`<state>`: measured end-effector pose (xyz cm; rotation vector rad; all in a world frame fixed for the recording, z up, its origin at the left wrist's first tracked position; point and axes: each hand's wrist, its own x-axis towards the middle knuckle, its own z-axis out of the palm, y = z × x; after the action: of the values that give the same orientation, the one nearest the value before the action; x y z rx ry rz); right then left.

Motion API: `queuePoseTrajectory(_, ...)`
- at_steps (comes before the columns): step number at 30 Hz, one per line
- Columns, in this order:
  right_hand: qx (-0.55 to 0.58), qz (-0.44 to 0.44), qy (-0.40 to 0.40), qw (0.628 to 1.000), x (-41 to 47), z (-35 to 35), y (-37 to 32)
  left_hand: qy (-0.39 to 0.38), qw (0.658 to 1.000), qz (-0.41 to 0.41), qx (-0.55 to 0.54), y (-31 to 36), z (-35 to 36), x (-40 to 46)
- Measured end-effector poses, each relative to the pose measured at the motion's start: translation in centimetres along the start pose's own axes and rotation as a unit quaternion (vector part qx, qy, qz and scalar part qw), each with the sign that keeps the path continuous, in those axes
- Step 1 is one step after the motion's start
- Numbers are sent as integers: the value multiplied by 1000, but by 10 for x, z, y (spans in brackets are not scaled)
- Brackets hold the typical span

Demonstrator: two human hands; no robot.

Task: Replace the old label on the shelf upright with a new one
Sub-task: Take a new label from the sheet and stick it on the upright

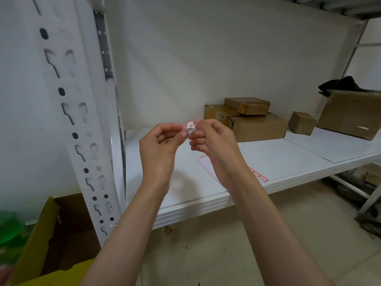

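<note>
Both hands are raised above the white shelf (257, 159), meeting at a small red-edged label (191, 126). Left hand (158, 145) pinches the label's left side between thumb and forefinger, the other fingers loosely curled. Right hand (214, 139) pinches its right side, fingers curled round the edge. The label bears a dark handwritten mark and is bent between the fingertips, held clear of the shelf. Below the right wrist a sheet of red-bordered labels (206, 164) lies flat on the shelf, partly hidden by the forearm. At left stands the white perforated shelf upright (82, 129). Several brown cardboard boxes (257, 126) sit at the back of the shelf, and a yellow-lined box (41, 240) stands on the floor at lower left
</note>
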<state>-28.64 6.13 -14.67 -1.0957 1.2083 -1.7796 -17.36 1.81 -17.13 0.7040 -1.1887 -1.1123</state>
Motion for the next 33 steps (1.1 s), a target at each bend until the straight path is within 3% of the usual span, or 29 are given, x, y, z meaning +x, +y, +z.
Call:
queuePoseTrajectory(4, 46, -17, -22, 999, -3, 10, -6, 3, 996, 82, 33, 15, -2, -5)
queuePoseTrajectory(10, 133, -42, -49, 989, -11, 29, -31, -52, 981, 170, 76, 54, -11, -13)
queuePoseTrajectory(16, 111, -118, -99, 982, -26, 69, -58, 0, 963, 248, 109, 107, -38, -19)
queuePoseTrajectory(24, 60, -195, -171, 964, -42, 121, -77, 63, 943, 302, 128, 147, -89, -17)
queuePoseTrajectory(33, -14, -232, -135, 963, -45, 149, -74, 99, 943, 289, 131, 155, -121, -7)
